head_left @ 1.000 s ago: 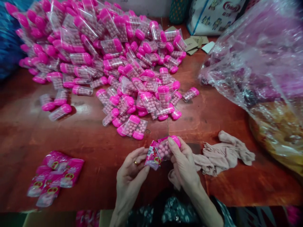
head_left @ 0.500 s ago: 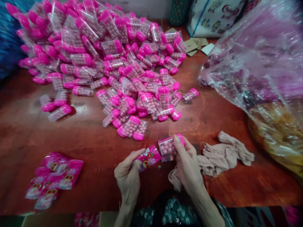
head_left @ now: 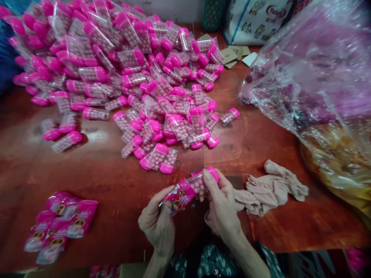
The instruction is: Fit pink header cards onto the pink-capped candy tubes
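Low in the middle of the head view, my left hand point(head_left: 159, 220) pinches a printed pink sleeve point(head_left: 182, 194) with a red cartoon picture on it. My right hand point(head_left: 222, 197) grips a clear candy container point(head_left: 199, 184) by its bright pink cap. The container's clear end is inside the mouth of the sleeve; its capped end sticks out to the right. Pale pink balls show through the plastic. A wrinkled beige cloth point(head_left: 271, 189) lies right of my right hand. At the lower left, several sleeved containers point(head_left: 60, 224) lie in an overlapping group.
A large heap of pink-capped containers point(head_left: 130, 73) fills the back left. Clear plastic bags point(head_left: 307, 77) with pink and yellow-brown contents bulge at the right. Cardboard pieces point(head_left: 232, 56) and a white printed bag point(head_left: 257, 21) are at the back of the red-brown table point(head_left: 116, 208).
The container and the sleeve were end to end and have come together, with the container's end now inside the sleeve. The whole view has shifted slightly.
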`<act>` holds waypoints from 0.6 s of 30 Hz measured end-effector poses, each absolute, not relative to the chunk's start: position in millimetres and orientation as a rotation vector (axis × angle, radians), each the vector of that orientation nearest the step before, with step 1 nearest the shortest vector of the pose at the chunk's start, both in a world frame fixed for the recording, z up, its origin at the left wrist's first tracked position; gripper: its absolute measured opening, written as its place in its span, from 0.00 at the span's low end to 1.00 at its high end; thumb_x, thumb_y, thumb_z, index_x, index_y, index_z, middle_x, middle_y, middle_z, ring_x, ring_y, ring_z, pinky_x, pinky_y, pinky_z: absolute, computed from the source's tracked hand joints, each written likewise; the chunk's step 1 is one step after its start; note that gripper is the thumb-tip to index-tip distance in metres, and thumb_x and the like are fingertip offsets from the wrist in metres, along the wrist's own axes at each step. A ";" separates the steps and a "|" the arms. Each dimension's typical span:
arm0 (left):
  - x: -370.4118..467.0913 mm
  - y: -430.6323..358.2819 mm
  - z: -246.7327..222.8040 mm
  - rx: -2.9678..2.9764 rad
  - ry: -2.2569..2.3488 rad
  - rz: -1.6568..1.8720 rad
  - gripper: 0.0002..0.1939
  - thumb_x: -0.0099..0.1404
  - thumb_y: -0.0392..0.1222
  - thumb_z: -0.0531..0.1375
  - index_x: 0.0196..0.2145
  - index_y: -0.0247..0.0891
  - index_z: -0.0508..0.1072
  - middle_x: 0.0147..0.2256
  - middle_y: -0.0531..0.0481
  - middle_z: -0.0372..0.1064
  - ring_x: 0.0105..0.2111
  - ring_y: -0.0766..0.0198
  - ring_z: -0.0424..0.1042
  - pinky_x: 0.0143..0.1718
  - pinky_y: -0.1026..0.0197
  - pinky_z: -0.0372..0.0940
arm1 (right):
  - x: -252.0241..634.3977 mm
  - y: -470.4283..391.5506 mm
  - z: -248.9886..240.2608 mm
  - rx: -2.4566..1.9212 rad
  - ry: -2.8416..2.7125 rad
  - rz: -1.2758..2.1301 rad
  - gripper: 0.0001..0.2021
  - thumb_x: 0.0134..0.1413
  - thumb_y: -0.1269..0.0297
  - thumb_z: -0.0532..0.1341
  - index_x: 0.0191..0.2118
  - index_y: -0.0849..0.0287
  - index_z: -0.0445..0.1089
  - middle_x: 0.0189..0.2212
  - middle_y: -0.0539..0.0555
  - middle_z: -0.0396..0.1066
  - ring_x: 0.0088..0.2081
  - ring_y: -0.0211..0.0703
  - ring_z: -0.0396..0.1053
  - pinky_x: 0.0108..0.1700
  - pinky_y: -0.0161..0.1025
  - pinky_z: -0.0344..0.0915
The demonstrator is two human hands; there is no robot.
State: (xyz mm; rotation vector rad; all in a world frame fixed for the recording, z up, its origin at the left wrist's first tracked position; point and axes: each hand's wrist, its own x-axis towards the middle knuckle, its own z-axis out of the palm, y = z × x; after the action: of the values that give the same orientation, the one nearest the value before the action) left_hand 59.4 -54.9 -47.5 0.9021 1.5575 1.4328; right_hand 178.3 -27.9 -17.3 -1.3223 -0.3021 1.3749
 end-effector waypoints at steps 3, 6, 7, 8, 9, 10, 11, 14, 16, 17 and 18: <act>60.6 -52.4 -46.0 0.858 1.493 1.424 0.10 0.57 0.34 0.61 0.36 0.44 0.77 0.33 0.55 0.76 0.32 0.64 0.73 0.34 0.65 0.67 | 182.0 -25.6 -13.5 -1.318 -0.337 1.400 0.08 0.54 0.59 0.61 0.30 0.57 0.66 0.21 0.45 0.64 0.22 0.32 0.60 0.23 0.28 0.57; 61.8 -50.8 -43.9 0.804 1.431 1.347 0.09 0.56 0.35 0.61 0.36 0.42 0.77 0.32 0.53 0.76 0.31 0.62 0.73 0.31 0.65 0.68 | 183.6 -25.6 -10.1 -1.399 -0.452 1.403 0.07 0.54 0.58 0.60 0.35 0.56 0.67 0.24 0.46 0.65 0.24 0.33 0.61 0.26 0.28 0.59; 62.4 -50.4 -43.0 0.792 1.404 1.310 0.09 0.57 0.35 0.61 0.36 0.42 0.77 0.32 0.52 0.76 0.29 0.62 0.74 0.29 0.65 0.69 | 183.4 -26.6 -9.7 -1.446 -0.508 1.382 0.08 0.54 0.58 0.59 0.37 0.56 0.67 0.25 0.46 0.65 0.25 0.33 0.61 0.27 0.29 0.59; 63.2 -50.1 -42.0 0.782 1.373 1.273 0.09 0.57 0.35 0.60 0.37 0.42 0.77 0.32 0.52 0.76 0.27 0.63 0.74 0.26 0.65 0.69 | 182.8 -28.0 -9.9 -1.493 -0.568 1.360 0.08 0.55 0.58 0.58 0.38 0.55 0.67 0.26 0.46 0.65 0.25 0.34 0.61 0.27 0.29 0.59; 64.1 -49.8 -40.8 0.773 1.336 1.243 0.09 0.58 0.36 0.59 0.38 0.41 0.76 0.32 0.51 0.76 0.25 0.63 0.73 0.25 0.66 0.68 | 182.3 -29.5 -10.4 -1.537 -0.628 1.340 0.09 0.56 0.57 0.57 0.39 0.55 0.67 0.26 0.46 0.65 0.25 0.34 0.61 0.26 0.29 0.59; 65.0 -49.2 -39.6 0.762 1.297 1.220 0.10 0.59 0.37 0.59 0.39 0.41 0.76 0.32 0.51 0.76 0.23 0.64 0.73 0.24 0.66 0.68 | 181.8 -31.1 -11.4 -1.578 -0.686 1.322 0.10 0.57 0.57 0.55 0.40 0.54 0.67 0.26 0.46 0.65 0.24 0.34 0.61 0.25 0.30 0.58; 66.0 -48.6 -38.4 0.749 1.261 1.200 0.10 0.60 0.37 0.58 0.39 0.40 0.75 0.32 0.50 0.75 0.22 0.65 0.73 0.24 0.66 0.68 | 181.6 -32.6 -12.6 -1.614 -0.744 1.307 0.11 0.59 0.56 0.53 0.42 0.54 0.67 0.26 0.47 0.66 0.24 0.35 0.62 0.25 0.30 0.58; 67.9 -46.0 -34.5 0.675 1.175 1.182 0.10 0.61 0.38 0.57 0.40 0.38 0.75 0.29 0.49 0.75 0.24 0.65 0.73 0.28 0.65 0.69 | 183.1 -35.2 -16.4 -1.699 -0.924 1.230 0.16 0.62 0.55 0.47 0.45 0.55 0.68 0.31 0.51 0.71 0.32 0.40 0.68 0.32 0.33 0.62; 67.1 -44.4 -31.4 0.601 1.117 1.182 0.11 0.62 0.39 0.56 0.40 0.37 0.75 0.31 0.47 0.75 0.26 0.63 0.74 0.30 0.64 0.69 | 184.8 -35.6 -17.5 -1.736 -1.038 1.166 0.18 0.63 0.56 0.46 0.47 0.56 0.68 0.40 0.54 0.72 0.40 0.44 0.69 0.40 0.37 0.63; 65.9 -43.8 -29.7 0.568 1.091 1.186 0.12 0.62 0.40 0.56 0.41 0.37 0.75 0.32 0.46 0.75 0.29 0.62 0.74 0.32 0.64 0.70 | 185.6 -35.6 -17.3 -1.751 -1.096 1.134 0.18 0.63 0.56 0.46 0.48 0.57 0.68 0.42 0.55 0.72 0.44 0.46 0.68 0.43 0.39 0.63; 63.9 -43.2 -28.1 0.542 1.065 1.186 0.12 0.62 0.40 0.56 0.41 0.36 0.75 0.35 0.45 0.75 0.32 0.60 0.74 0.34 0.63 0.69 | 186.1 -35.5 -16.6 -1.765 -1.153 1.098 0.18 0.63 0.57 0.47 0.49 0.59 0.67 0.44 0.56 0.71 0.46 0.47 0.67 0.46 0.41 0.62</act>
State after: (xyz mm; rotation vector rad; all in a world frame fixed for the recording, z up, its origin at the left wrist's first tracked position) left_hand 63.9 -43.2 -28.1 0.5419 1.0646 1.1858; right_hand 186.1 -35.5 -16.6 -1.7654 -1.1529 1.0979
